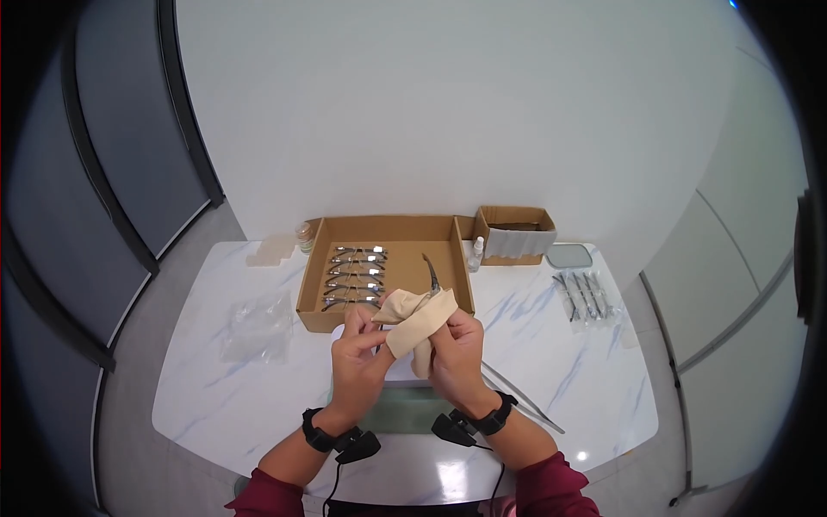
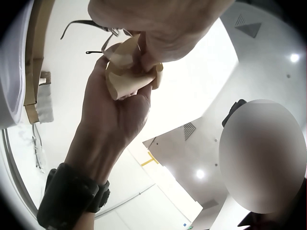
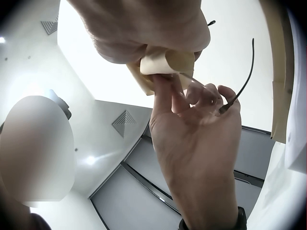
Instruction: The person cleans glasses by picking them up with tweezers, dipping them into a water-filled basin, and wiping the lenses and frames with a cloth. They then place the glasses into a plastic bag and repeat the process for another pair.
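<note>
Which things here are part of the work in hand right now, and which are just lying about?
In hand:
left hand
right hand
beige cloth
glasses, wrapped in the cloth

Lying about:
cardboard tray with five more pairs
spray bottle
small box
plastic bags
bagged glasses

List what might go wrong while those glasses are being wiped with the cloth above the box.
1. The glasses are held by the right hand with one thin temple arm sticking out; rubbing pressure from the left hand through the beige cloth might bend it.
2. If the grip slips, the pair would likely drop onto the glasses lined up in the cardboard box, which might scratch lenses.
</note>
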Tool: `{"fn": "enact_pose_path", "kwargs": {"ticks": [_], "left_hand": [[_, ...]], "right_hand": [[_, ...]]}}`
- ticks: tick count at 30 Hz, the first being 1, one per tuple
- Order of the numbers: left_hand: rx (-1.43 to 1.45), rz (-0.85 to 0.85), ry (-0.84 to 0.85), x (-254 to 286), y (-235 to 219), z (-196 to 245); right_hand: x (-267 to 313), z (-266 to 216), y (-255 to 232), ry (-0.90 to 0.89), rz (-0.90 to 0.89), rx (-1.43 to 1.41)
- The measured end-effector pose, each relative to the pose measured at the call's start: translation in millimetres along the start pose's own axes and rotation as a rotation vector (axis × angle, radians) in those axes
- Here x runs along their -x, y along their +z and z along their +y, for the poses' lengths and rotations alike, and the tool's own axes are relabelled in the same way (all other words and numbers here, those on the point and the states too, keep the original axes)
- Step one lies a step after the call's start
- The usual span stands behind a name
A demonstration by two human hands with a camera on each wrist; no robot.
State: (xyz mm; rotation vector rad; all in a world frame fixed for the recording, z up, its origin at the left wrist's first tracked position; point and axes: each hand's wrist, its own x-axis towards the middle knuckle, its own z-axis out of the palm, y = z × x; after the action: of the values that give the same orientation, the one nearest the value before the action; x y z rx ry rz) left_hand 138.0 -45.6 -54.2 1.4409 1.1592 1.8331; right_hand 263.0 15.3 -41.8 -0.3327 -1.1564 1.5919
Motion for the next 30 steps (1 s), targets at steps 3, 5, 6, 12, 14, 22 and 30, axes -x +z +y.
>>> {"fn": "enact_pose_path", "kwargs": {"ticks": [3,5,6,12,14,22,30], "left_hand": [[0.083,-0.05,-0.062,-2,4,4],[0.091,-0.178,-0.058,-4,4,9],[0.09,-0.181,-0.056,-4,2,6],[0.14,-0.285,-0.486,1,2,1],[0.212,-0.259,-0.155,0,6,-4],[0.282,-0.163,-0.101,0,1,-9],[0.2,-0.245,-0.157,-8,-3,-2]], "right_hand": [[-4,-12,-8,0.027,-0.054,-0.033],[-6,-21,-13,0.049,-0.085,-0.013],[-8,-25,-15,0.071,-0.116,0.006],[-12,-34,-5,0.102,-0.088,-0.069],[-11,-29,-9,0.104,-0.098,-0.057],[-4,4,-13,0.041,-0.209,-0.011],[-11,-6,-14,-0.028,-0.138,-0.006]]}}
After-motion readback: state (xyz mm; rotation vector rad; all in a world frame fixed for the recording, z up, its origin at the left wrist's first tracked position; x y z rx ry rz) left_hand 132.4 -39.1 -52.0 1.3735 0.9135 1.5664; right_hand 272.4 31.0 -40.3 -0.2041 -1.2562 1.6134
